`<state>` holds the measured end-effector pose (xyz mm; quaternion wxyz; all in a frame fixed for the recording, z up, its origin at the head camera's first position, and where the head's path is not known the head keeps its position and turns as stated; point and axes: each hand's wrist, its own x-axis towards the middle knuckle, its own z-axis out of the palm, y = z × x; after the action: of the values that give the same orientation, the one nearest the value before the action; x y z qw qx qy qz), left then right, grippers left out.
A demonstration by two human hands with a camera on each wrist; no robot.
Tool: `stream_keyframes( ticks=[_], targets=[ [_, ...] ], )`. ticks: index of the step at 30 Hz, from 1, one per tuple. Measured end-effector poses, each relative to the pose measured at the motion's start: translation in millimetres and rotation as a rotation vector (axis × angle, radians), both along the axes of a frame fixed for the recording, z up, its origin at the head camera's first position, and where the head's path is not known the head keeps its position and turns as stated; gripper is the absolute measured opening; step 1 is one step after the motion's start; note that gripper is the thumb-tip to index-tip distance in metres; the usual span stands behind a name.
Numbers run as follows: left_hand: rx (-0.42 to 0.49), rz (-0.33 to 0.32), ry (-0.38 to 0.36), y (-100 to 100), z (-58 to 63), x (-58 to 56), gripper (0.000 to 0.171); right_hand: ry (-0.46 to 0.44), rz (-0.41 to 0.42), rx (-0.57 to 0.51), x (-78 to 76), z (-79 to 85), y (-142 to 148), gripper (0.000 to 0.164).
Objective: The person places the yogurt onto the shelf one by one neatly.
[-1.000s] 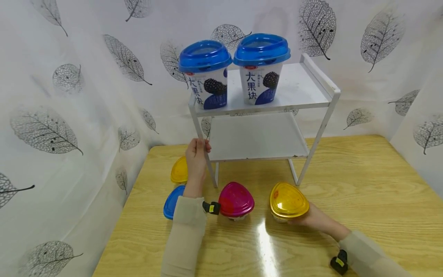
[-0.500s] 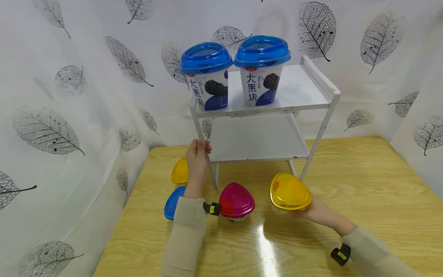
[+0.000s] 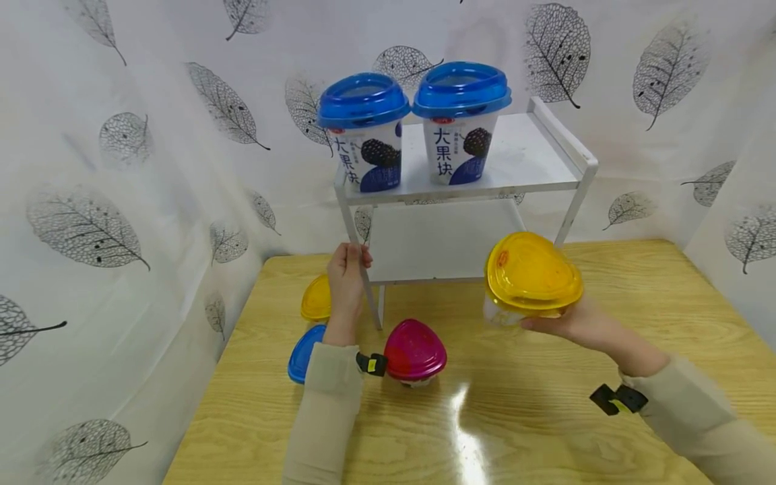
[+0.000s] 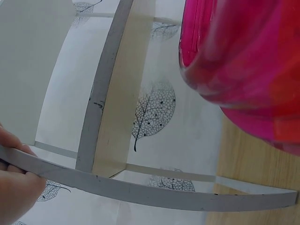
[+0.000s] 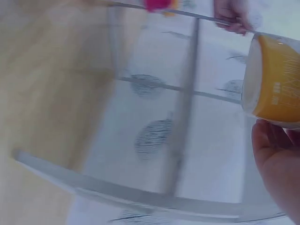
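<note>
My left grip (image 3: 346,269) clasps the rack (image 3: 539,158); my right grip (image 3: 585,323) clasps a yellow cup (image 3: 533,273) at one o'clock, above the wood-grain bench (image 3: 527,431); leaf-print sheeting (image 3: 339,34) hangs at twelve.

From farthest back, the head camera is looking down over the wooden table (image 3: 642,303) and two-tier white rack (image 3: 527,145). Tipped sideways, the left-wrist camera (image 3: 372,364) is facing the rack's left post (image 4: 150,196) closely, a magenta lid (image 4: 248,70) crowding one corner; the right-wrist camera (image 3: 604,399) is looking across from the right. All three are sharing rack and left hand (image 3: 347,273).
</note>
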<state>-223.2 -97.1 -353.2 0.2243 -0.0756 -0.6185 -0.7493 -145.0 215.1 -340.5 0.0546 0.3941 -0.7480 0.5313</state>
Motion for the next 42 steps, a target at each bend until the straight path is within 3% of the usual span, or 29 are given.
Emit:
stream_keyframes(
  ticks=[4, 9, 13, 16, 20, 24, 33, 42],
  targets=[
    [0.009, -0.002, -0.010, 1, 0.6, 0.3, 0.028, 0.026, 0.020, -0.070, -1.3, 27.5, -2, 0.067],
    [0.011, 0.003, -0.021, 1, 1.5, 0.8, 0.029, 0.104, -0.001, -0.066, -4.9, 60.4, -1, 0.068],
    [0.009, -0.001, -0.026, 1, 1.5, 0.7, 0.029, 0.080, -0.040, -0.087, -7.4, 83.8, 3, 0.061],
    [0.013, -0.006, -0.031, 1, 1.3, 1.0, 0.028, 0.070, -0.013, -0.158, -11.1, 100.3, 6, 0.056],
    [0.013, -0.002, -0.033, 0, 1.1, 1.4, 0.027, 0.114, 0.086, -0.265, -20.2, 122.3, 7, 0.057],
    [0.014, 0.008, -0.035, 0, 1.0, 1.3, 0.027, 0.138, 0.051, -0.272, -28.3, 141.5, 10, 0.057],
    [0.011, 0.005, -0.050, 0, -0.2, 1.4, 0.027, 0.053, -0.043, -0.224, -51.8, 156.7, 20, 0.059],
    [-0.014, 0.010, -0.025, 0, 0.3, 2.1, 0.031, 0.068, -0.302, 0.008, -63.2, 154.9, 24, 0.058]
  ],
)
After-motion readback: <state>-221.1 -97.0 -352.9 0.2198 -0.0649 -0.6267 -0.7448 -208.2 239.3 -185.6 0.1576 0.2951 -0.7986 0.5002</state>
